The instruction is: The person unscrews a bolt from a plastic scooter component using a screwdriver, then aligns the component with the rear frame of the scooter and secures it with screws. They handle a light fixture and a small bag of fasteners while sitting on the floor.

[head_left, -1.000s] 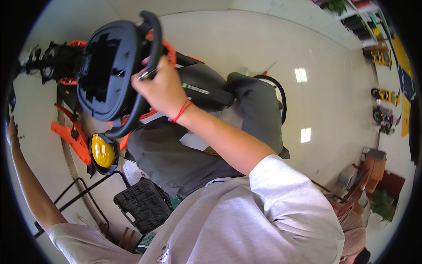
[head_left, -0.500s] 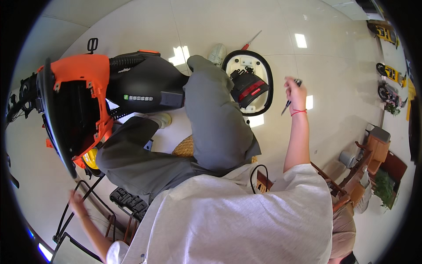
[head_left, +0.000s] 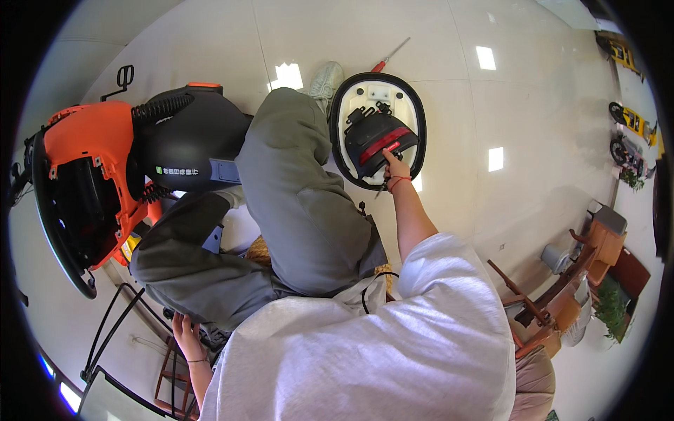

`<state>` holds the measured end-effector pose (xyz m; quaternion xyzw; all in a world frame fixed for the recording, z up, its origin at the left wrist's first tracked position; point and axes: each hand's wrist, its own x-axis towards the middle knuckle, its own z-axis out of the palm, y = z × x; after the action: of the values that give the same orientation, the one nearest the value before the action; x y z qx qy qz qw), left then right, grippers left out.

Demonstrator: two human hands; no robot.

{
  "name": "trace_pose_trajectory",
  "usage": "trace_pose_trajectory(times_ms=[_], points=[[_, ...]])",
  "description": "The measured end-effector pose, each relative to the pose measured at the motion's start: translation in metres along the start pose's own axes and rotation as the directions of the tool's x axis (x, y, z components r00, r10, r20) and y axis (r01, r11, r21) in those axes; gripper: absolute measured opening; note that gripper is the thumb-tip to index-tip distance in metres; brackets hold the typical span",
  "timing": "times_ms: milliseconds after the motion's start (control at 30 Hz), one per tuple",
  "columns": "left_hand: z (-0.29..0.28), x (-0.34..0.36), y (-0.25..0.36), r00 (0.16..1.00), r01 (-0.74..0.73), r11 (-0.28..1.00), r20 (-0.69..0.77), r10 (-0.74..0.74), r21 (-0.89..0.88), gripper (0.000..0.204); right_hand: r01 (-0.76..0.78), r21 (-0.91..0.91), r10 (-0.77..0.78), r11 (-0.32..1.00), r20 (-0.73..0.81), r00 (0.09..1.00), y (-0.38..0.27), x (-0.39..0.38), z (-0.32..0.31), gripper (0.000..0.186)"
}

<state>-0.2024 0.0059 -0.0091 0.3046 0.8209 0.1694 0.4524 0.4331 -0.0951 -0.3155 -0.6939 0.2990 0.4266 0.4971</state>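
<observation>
My right hand [head_left: 397, 168] is closed around a slim dark screwdriver-like tool [head_left: 380, 191], its thin shaft showing below the hand. The fingers are at the edge of a black tail-light housing [head_left: 368, 138] with a red strip. That housing rests on an upturned scooter seat [head_left: 419, 112] with a white underside and black rim, on the floor right of my leg. At lower left, my left hand [head_left: 187, 338] has its fingers stretched out beside a dark round-ended object [head_left: 168, 313]; what lies under the fingers is partly hidden by my trousers.
An orange and black scooter body [head_left: 89, 144] stands to the left. A red-handled screwdriver [head_left: 390, 56] lies beyond the seat. Black tubing [head_left: 112, 323] rises at lower left. Wooden chairs [head_left: 540, 319] and a plant [head_left: 612, 312] are at right, with small motorbikes [head_left: 630, 121] farther off.
My right hand has moved left with the tool, from over the floor to the tail-light housing. My left hand has moved right, closer to my leg. The view has shifted slightly.
</observation>
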Motion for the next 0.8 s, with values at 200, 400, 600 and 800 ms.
trace_pose_trajectory(times_ms=[200,400,600,800], points=[[0.038,-0.002,0.038,0.816,-0.576,0.771,0.131,0.563,0.273,0.045,0.29,-0.133,-0.29,0.948,0.018,0.957,-0.022,-0.034,-0.023,0.028],[0.077,-0.033,0.069,0.772,-0.596,0.803,0.29,0.565,0.022,0.037,0.459,-0.109,-0.439,0.882,0.167,0.883,-0.081,-0.137,-0.057,0.016],[0.131,-0.084,0.111,0.706,-0.517,0.84,0.473,0.528,-0.166,0.029,0.895,-0.446,-0.63,0.021,0.689,0.358,-0.116,-0.288,-0.039,0.013],[0.15,-0.09,0.134,0.483,-0.332,0.766,0.599,0.639,-0.55,0.077,0.648,-0.017,-0.137,-0.762,0.981,-0.136,-0.079,-0.432,0.031,0.014]])
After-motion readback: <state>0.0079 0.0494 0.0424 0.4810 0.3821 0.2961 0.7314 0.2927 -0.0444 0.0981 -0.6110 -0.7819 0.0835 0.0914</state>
